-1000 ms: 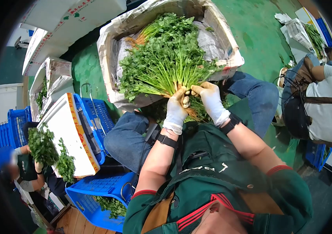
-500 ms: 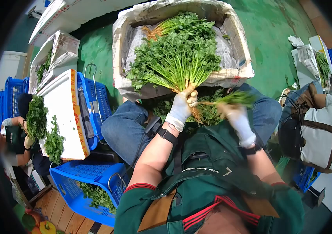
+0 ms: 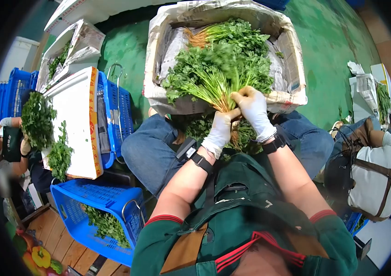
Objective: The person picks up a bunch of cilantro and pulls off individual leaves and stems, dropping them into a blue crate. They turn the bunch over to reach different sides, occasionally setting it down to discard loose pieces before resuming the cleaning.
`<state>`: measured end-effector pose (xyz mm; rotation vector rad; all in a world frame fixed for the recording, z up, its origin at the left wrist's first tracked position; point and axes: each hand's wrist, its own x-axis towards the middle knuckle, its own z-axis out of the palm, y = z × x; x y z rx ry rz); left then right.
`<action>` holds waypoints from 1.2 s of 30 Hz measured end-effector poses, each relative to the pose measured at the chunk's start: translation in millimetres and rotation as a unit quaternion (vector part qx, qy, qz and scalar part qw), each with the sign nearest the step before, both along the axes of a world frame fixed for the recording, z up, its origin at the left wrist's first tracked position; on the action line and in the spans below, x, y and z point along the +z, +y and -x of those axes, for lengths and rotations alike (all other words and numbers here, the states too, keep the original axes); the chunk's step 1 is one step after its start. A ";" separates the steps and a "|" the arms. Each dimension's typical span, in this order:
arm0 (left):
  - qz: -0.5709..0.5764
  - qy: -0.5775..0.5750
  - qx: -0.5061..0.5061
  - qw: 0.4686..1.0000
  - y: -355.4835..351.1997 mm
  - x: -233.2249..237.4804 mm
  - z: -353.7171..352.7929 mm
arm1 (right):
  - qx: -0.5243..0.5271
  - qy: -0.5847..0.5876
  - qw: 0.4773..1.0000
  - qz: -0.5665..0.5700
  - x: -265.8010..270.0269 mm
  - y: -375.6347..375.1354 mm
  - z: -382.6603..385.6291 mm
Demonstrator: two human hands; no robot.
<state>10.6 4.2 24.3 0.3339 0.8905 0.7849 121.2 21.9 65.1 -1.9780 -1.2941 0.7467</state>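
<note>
In white gloves, both my hands meet at the root end of a leafy bunch of Chinese celery (image 3: 218, 87). My left hand (image 3: 220, 128) is closed round the pale stem bases. Just to its right, my right hand (image 3: 254, 111) pinches a few celery stalks against the bunch, their leafy tops blurred. The bunch's leaves lie over the near edge of a newspaper-lined box (image 3: 299, 83). Another celery bunch (image 3: 204, 34), brown roots to the left, lies further back inside it. Below my hands, more celery (image 3: 200, 126) with roots sits between my knees, partly hidden.
On the left stand a white foam board (image 3: 78, 119) with greens, an upright blue crate (image 3: 119, 103) and a tilted blue crate (image 3: 82, 188) holding greens. A co-worker's hand (image 3: 25, 146) holds leafy greens there. Another person (image 3: 374, 170) sits at right beside newspaper-wrapped greens.
My right hand has moved up and left with loose stalks, from beside my knee to the bunch. My left hand keeps its grip. The whole view has shifted slightly.
</note>
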 end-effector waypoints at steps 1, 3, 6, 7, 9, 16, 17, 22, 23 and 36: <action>0.013 -0.074 -0.016 0.997 2.0 2.3 2.4 | -0.046 0.081 0.995 0.030 -2.9 -0.8 -4.6; 0.024 -0.195 -0.044 0.980 4.7 -2.0 4.3 | -0.050 0.144 0.988 0.031 -9.2 -2.8 -10.4; 0.069 -0.271 -0.049 0.959 7.0 -8.4 3.5 | -0.054 0.212 0.976 0.013 -12.1 -2.5 -12.0; 0.068 -0.272 -0.049 0.959 7.1 -10.2 3.5 | -0.058 0.240 0.969 0.007 -12.6 -3.3 -12.6; 0.061 -0.262 -0.072 0.961 7.4 -12.9 4.8 | -0.052 0.225 0.973 0.023 -11.7 -2.9 -19.5; 0.056 -0.284 -0.058 0.955 4.8 -19.0 2.5 | -0.081 0.173 0.981 -0.035 -13.3 -1.1 -22.8; 0.056 -0.285 -0.056 0.955 4.4 -21.8 2.6 | -0.076 0.144 0.986 -0.020 -12.7 2.7 -20.9; 0.059 -0.298 -0.057 0.951 4.5 -18.1 2.3 | -0.100 0.279 0.955 0.001 -6.9 9.5 -19.5; 0.058 -0.298 -0.055 0.951 5.7 -16.5 1.9 | -0.114 0.275 0.955 -0.011 -4.2 5.7 -19.4; 0.111 -0.242 -0.010 0.964 4.7 -10.9 -0.7 | 0.012 0.469 0.883 -0.023 36.3 -58.9 -25.2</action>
